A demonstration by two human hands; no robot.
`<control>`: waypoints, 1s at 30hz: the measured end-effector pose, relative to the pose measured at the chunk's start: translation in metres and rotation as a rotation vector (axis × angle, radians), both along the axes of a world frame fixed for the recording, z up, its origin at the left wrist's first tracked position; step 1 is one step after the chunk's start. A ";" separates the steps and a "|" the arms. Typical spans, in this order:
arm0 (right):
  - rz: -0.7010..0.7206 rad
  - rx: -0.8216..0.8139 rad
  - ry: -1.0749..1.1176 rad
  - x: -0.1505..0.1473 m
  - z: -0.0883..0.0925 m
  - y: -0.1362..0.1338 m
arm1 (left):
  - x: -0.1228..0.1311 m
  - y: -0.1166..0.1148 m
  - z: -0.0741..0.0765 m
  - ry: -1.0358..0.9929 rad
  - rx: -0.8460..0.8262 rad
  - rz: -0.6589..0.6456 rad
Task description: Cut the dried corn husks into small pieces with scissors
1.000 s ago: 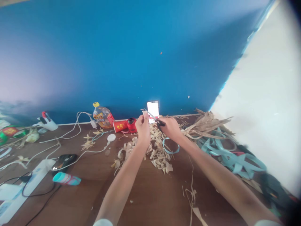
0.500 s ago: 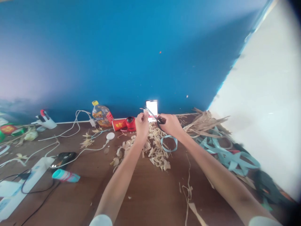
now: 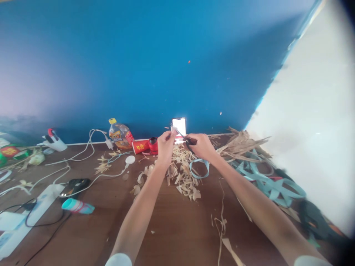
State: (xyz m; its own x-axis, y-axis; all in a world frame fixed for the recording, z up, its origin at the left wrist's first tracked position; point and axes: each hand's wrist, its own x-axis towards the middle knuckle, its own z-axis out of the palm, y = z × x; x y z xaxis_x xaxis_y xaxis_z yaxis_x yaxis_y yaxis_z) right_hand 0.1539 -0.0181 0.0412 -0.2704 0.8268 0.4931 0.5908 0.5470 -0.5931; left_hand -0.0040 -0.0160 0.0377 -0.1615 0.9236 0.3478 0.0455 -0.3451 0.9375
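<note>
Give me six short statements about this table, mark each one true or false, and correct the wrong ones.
1. The right hand holds the scissors. True.
2. The screen is dark. False: the screen glows white.
3. The bottle has a yellow cap. True.
4. The turquoise cylinder stands upright. False: the turquoise cylinder lies on its side.
5. The light-blue loop lies to the left of the left hand. False: the light-blue loop lies to the right of the left hand.
6. Pale scraps are heaped on the brown table. True.
</note>
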 end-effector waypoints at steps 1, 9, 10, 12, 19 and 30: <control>0.005 0.000 0.005 0.000 0.000 0.000 | -0.001 0.000 0.000 -0.012 0.001 -0.005; 0.012 0.007 0.007 0.002 -0.001 0.003 | -0.007 0.003 0.004 -0.059 -0.017 -0.073; 0.017 -0.008 0.012 0.003 0.000 0.003 | -0.009 0.003 0.005 -0.050 -0.018 -0.082; 0.027 -0.049 0.020 0.003 0.003 0.002 | -0.012 0.004 0.007 -0.013 -0.027 -0.113; 0.070 -0.119 -0.004 0.010 0.010 0.001 | -0.018 -0.001 0.019 0.123 -0.093 -0.207; 0.127 -0.156 -0.098 0.025 0.020 0.001 | -0.028 0.001 0.020 0.213 -0.132 -0.330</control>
State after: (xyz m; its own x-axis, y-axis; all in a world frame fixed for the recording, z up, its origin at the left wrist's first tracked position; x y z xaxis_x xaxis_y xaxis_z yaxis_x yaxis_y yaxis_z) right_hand 0.1790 -0.0170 0.0611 -0.4176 0.8472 0.3285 0.5821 0.5270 -0.6192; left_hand -0.0323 -0.0153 0.0577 0.2139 0.9525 0.2168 0.1499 -0.2513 0.9562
